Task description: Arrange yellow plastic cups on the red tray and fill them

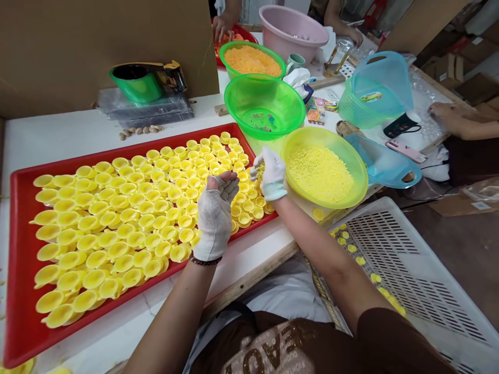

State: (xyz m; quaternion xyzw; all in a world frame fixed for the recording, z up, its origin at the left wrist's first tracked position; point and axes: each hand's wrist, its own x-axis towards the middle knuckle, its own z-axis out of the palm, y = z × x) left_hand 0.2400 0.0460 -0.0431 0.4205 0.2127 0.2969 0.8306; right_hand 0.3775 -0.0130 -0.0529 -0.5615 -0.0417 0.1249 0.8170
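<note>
My left hand [215, 218], in a white glove, is raised over the red tray [15, 259]; its fingers are stretched out and it holds nothing I can see. Rows of small yellow plastic cups [136, 239] fill the tray, open side up. Over the tray's right end, my right hand [273, 175], also in a white glove, is cupped around a handful of small yellow pellets [260, 174]. Just right of it stands a yellow bowl [360, 179] with many more of these yellow pellets [322, 171].
Behind the tray are a green basin [265, 83] and a bowl of orange pellets [253, 61]. A green tape-handled scoop [136, 88] sits at the back left. A white crate [429, 270] is at right. Another person's hand [222, 26] reaches in at the top; another person's arm [463, 122] is at right.
</note>
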